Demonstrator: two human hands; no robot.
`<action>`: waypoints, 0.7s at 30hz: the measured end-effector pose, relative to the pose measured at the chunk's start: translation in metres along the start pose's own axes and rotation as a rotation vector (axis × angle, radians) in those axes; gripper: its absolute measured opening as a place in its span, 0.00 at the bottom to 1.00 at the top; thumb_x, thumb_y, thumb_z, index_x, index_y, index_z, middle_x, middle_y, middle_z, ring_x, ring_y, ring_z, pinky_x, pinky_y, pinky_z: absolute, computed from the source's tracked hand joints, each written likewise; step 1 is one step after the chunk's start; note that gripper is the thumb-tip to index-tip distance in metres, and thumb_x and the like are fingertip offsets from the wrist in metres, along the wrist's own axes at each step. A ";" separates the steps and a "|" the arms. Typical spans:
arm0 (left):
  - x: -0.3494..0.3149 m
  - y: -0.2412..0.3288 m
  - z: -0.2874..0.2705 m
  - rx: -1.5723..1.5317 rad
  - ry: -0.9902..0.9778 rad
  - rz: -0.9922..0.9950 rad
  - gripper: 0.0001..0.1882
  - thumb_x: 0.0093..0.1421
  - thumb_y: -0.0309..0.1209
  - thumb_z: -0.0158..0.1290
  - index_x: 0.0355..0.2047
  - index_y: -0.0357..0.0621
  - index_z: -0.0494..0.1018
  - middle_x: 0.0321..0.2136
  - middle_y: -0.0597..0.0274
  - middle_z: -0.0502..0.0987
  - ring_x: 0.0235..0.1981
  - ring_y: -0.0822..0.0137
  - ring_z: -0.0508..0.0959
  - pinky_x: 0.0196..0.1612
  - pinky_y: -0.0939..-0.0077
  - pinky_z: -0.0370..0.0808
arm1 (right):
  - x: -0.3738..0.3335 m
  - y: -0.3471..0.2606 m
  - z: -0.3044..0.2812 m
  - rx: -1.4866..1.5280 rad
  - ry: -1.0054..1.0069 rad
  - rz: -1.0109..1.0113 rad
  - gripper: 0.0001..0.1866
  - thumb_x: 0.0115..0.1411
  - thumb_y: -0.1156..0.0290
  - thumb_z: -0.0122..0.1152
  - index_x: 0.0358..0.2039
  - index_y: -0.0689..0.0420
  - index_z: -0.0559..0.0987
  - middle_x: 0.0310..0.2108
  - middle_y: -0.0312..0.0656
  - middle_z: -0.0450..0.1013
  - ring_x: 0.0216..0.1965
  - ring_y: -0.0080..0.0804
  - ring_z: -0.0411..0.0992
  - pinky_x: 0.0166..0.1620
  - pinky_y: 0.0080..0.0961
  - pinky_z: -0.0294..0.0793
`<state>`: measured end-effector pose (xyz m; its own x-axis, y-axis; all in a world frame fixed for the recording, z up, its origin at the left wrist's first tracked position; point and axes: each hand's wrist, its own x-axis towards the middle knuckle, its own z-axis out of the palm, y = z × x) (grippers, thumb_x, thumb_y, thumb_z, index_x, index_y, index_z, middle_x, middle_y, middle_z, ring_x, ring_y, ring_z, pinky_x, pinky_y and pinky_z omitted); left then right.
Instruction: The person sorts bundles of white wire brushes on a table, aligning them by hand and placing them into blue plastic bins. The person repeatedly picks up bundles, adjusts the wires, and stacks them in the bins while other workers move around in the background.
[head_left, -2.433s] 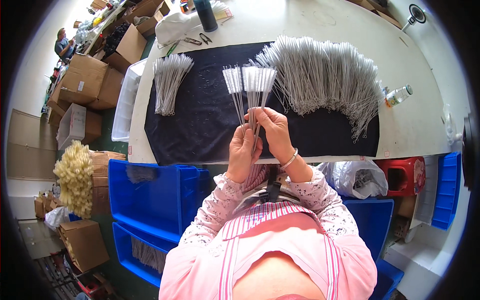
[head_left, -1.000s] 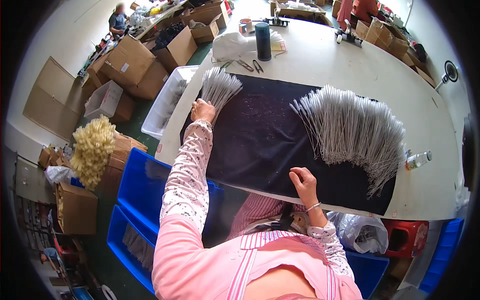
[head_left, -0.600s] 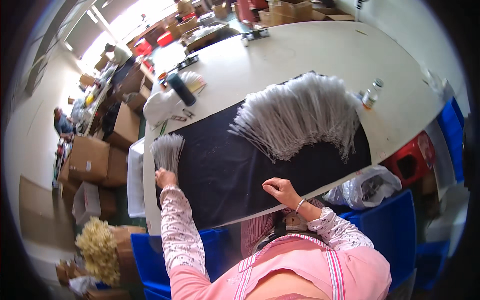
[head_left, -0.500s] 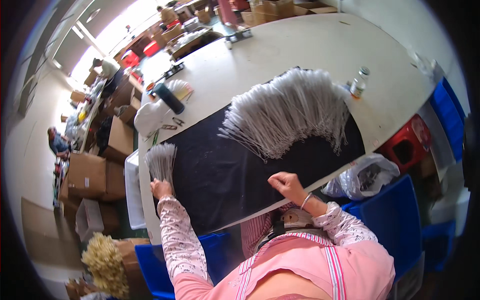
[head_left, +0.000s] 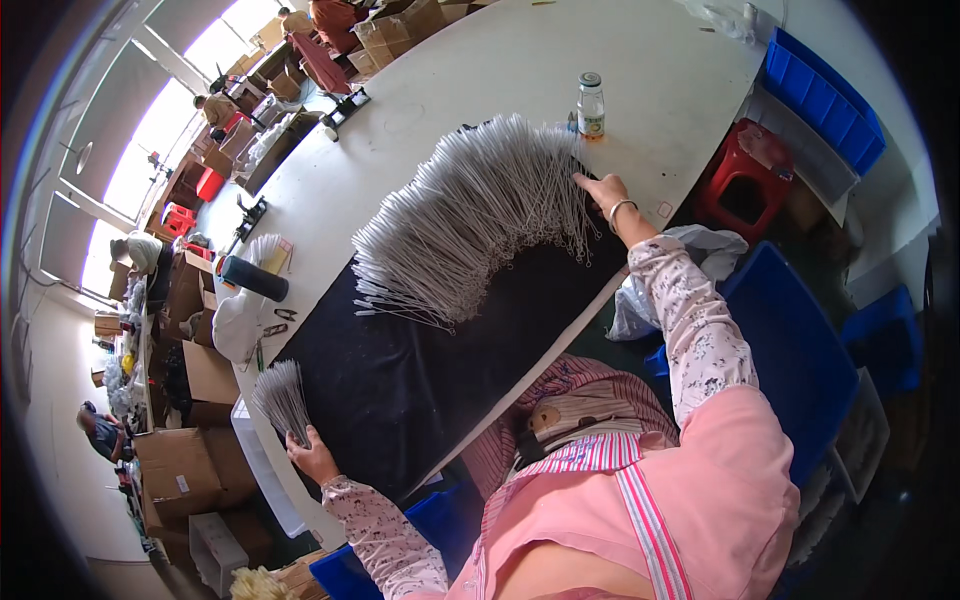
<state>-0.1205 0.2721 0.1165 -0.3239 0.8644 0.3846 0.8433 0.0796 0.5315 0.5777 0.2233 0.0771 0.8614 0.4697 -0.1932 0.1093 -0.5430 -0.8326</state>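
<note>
A wide fan of thin wire brushes, with pale bristles and looped wire ends, lies on a black cloth. My right hand, wearing a bracelet, is at the fan's right end. Its fingers are partly stretched out against the outermost brushes, and no brush shows clearly in its grip. At the cloth's left edge, my left hand is closed around the lower ends of a small bunch of brushes, whose bristles spread away from me.
A glass bottle stands behind the fan. On the left are a dark cylinder, a white bag and small clippers. A red stool and blue chair stand at right. Cartons and co-workers are beyond.
My right hand has moved from above the near cloth edge out to the fan's right end. My left hand keeps hold of the small bunch. The view has turned and shifted.
</note>
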 end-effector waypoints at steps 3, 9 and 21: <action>-0.013 0.016 -0.006 -0.072 -0.052 -0.036 0.27 0.58 0.37 0.55 0.54 0.35 0.64 0.50 0.43 0.67 0.49 0.52 0.71 0.52 0.63 0.68 | 0.000 -0.024 0.011 0.084 -0.087 0.065 0.33 0.47 0.47 0.66 0.34 0.72 0.77 0.33 0.57 0.76 0.35 0.47 0.75 0.39 0.35 0.73; -0.023 0.008 -0.007 -0.144 -0.045 0.005 0.25 0.58 0.36 0.56 0.51 0.34 0.67 0.49 0.46 0.68 0.45 0.57 0.72 0.43 0.70 0.73 | -0.009 -0.034 0.026 -0.090 -0.033 -0.040 0.37 0.46 0.44 0.67 0.36 0.74 0.76 0.35 0.60 0.76 0.40 0.50 0.75 0.43 0.36 0.73; -0.038 0.039 0.006 -0.281 -0.143 -0.013 0.22 0.58 0.34 0.56 0.50 0.35 0.69 0.46 0.51 0.70 0.36 0.66 0.75 0.40 0.74 0.73 | -0.011 -0.040 0.028 -0.146 -0.090 -0.050 0.40 0.44 0.44 0.68 0.39 0.74 0.75 0.39 0.61 0.75 0.44 0.52 0.74 0.48 0.35 0.71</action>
<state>-0.0727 0.2459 0.1179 -0.2531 0.9270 0.2769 0.6818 -0.0322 0.7309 0.5502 0.2595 0.0974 0.8058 0.5557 -0.2046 0.2275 -0.6094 -0.7595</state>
